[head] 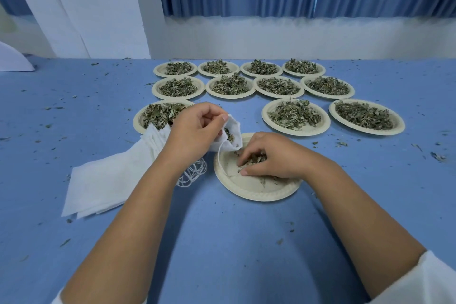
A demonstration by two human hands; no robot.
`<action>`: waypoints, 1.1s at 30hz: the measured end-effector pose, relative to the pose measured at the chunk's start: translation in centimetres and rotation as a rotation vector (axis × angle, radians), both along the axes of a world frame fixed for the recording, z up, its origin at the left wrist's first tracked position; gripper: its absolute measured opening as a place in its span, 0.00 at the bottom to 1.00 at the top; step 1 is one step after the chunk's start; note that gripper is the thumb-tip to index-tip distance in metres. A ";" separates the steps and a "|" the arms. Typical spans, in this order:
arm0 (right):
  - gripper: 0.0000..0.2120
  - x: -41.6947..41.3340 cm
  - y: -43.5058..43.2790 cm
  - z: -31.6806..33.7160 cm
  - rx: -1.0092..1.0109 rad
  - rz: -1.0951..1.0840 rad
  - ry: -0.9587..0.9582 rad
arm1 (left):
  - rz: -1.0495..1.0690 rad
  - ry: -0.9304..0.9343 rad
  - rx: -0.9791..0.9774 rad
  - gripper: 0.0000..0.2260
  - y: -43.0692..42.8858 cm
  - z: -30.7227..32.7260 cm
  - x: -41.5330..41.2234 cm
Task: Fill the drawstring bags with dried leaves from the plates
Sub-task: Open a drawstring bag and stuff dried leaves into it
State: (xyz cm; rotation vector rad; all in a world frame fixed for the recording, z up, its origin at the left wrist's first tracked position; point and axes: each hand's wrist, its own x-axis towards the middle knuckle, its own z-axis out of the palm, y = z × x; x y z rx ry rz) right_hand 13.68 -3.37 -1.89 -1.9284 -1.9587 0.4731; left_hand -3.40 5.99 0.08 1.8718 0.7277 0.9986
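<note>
The task looks barely begun. The near plate [246, 192] is almost emptied. Over it the right hand [271, 155] curls its fingers round the last dried leaves [257, 157]. At that plate's far-left rim, the left hand [195, 128] pinches open one drawstring bag [230, 137], already partly filled. Beyond the near plate sit eleven full plates [296, 131], making twelve in all. Left of it lies a stack of empty bags [106, 180], too overlapped to count, on the blue surface [222, 242].

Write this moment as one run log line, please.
left hand: holds bag open | right hand: gathers leaves on near plate | phase: filling
</note>
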 end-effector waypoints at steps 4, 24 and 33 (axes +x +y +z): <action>0.12 0.1 0.1 0.0 0.021 -0.038 -0.016 | 0.012 -0.010 -0.003 0.06 0.0 0.0 0.0; 0.22 0.4 -1.0 1.5 -0.176 -0.097 -0.113 | 0.002 0.043 0.009 0.04 0.0 -0.5 0.5; 0.22 0.4 -1.0 2.1 -0.062 -0.133 -0.118 | 0.003 0.071 0.036 0.06 -0.1 -0.5 0.5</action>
